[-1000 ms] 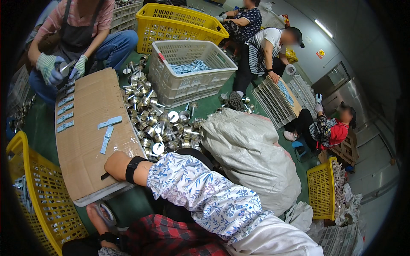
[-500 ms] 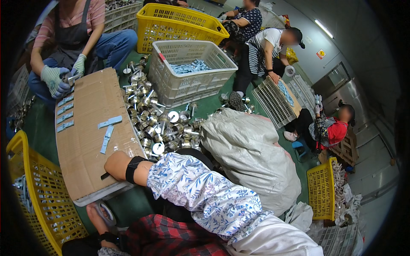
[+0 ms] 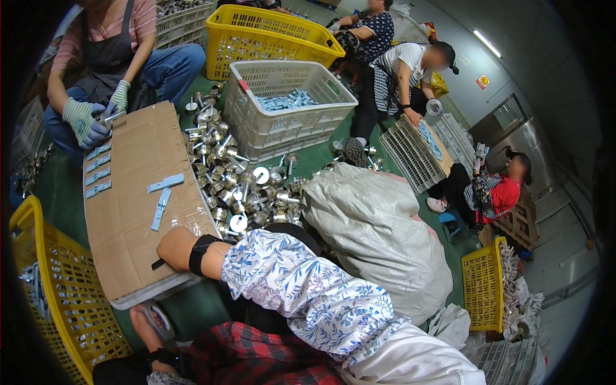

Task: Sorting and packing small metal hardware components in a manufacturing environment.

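Observation:
My right hand [image 3: 176,249] is bent at the wrist over the near edge of a cardboard sheet [image 3: 138,240]. It looks closed, its fingers turned away from view, and a short black end [image 3: 158,264] sticks out beside it. My left hand [image 3: 142,322] is low, in front of the cardboard's near edge, against a roll of tape [image 3: 167,324]; its fingers are hidden. On the cardboard, nearest my right hand, lie two light-blue strips, one crosswise [image 3: 165,183] and one slanting [image 3: 160,208]. Several more blue strips [image 3: 98,175] are lined up along the left edge.
Metal cup-shaped parts with stems [image 3: 247,192] are heaped right of the cardboard. Behind them stands a grey crate [image 3: 289,131] holding blue strips. A yellow basket [image 3: 83,314] stands at left, a large whitish sack [image 3: 378,237] at right. A gloved co-worker [image 3: 109,64] sits across the cardboard.
My hands have stayed in place. The gloved co-worker across from me has turned the metal part in their hands slightly. The person in red at far right has shifted a little.

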A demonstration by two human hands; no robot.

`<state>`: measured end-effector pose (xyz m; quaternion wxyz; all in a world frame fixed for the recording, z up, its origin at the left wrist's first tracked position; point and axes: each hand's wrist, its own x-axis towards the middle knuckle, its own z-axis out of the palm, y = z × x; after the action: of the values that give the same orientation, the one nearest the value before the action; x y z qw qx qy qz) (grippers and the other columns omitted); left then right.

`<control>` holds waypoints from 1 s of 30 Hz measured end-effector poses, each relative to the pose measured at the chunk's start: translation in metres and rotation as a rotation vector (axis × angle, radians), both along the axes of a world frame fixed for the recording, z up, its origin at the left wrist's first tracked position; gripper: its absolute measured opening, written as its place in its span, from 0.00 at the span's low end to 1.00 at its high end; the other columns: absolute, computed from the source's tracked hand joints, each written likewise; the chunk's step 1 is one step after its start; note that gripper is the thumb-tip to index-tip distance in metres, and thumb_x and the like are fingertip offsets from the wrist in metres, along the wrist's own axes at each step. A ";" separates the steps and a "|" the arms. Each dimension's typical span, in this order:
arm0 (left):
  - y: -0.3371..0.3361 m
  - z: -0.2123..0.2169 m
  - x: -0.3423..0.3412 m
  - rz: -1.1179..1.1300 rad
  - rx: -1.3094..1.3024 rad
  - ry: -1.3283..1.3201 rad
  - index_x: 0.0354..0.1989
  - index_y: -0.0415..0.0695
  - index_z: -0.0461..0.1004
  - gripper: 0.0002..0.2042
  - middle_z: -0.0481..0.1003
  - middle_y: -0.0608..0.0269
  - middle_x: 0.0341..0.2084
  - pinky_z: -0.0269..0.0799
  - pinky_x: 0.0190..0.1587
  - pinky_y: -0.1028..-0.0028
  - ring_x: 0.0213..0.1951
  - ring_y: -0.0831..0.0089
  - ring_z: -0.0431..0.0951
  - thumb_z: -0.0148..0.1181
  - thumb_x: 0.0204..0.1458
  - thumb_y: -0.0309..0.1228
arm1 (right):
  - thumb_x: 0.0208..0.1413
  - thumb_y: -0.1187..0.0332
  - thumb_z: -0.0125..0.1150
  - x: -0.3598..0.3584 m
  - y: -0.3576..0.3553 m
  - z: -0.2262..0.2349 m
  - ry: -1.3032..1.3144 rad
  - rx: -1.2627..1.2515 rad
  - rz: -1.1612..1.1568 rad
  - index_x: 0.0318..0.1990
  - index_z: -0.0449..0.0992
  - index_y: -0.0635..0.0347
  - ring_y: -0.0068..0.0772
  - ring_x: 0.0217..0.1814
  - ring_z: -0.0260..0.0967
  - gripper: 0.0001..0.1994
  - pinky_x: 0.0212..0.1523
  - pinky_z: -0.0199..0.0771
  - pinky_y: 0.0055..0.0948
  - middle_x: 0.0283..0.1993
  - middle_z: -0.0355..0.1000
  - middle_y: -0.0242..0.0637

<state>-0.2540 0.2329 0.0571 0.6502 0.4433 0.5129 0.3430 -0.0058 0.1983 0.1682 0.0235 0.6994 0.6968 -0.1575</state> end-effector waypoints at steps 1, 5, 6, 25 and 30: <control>0.000 -0.001 0.000 -0.001 0.000 0.008 0.35 0.47 0.62 0.07 0.64 0.68 0.13 0.54 0.13 0.83 0.11 0.82 0.59 0.38 0.53 0.33 | 0.39 0.70 0.56 0.000 0.000 -0.001 -0.006 0.003 0.000 0.26 0.77 0.58 0.41 0.33 0.72 0.06 0.31 0.70 0.34 0.28 0.73 0.42; 0.001 0.003 0.001 -0.006 -0.023 0.024 0.35 0.46 0.62 0.08 0.64 0.67 0.13 0.54 0.13 0.83 0.12 0.81 0.59 0.38 0.53 0.34 | 0.39 0.70 0.56 0.000 0.000 -0.001 -0.007 0.012 0.000 0.26 0.77 0.58 0.41 0.33 0.72 0.06 0.31 0.70 0.34 0.28 0.73 0.42; 0.001 0.005 0.002 -0.006 -0.023 0.024 0.35 0.46 0.62 0.08 0.64 0.67 0.13 0.54 0.13 0.83 0.12 0.81 0.59 0.38 0.53 0.34 | 0.39 0.70 0.56 0.000 0.001 -0.001 -0.004 0.010 -0.001 0.26 0.77 0.58 0.41 0.33 0.72 0.06 0.31 0.70 0.34 0.28 0.74 0.42; 0.001 0.001 0.002 0.013 -0.010 -0.002 0.33 0.46 0.62 0.07 0.64 0.67 0.13 0.54 0.13 0.83 0.11 0.81 0.59 0.38 0.53 0.33 | 0.40 0.70 0.55 0.001 0.001 -0.003 0.005 0.022 -0.002 0.26 0.77 0.58 0.41 0.33 0.72 0.06 0.32 0.70 0.34 0.29 0.74 0.42; 0.000 0.000 0.002 0.024 -0.005 0.002 0.34 0.46 0.63 0.08 0.64 0.67 0.13 0.54 0.13 0.83 0.11 0.81 0.59 0.38 0.53 0.34 | 0.39 0.71 0.55 0.002 0.000 -0.002 -0.001 0.013 0.009 0.26 0.77 0.58 0.42 0.34 0.72 0.06 0.32 0.70 0.34 0.28 0.73 0.42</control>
<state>-0.2521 0.2326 0.0570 0.6466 0.4358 0.5196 0.3492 -0.0040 0.1979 0.1663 0.0202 0.6966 0.7008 -0.1524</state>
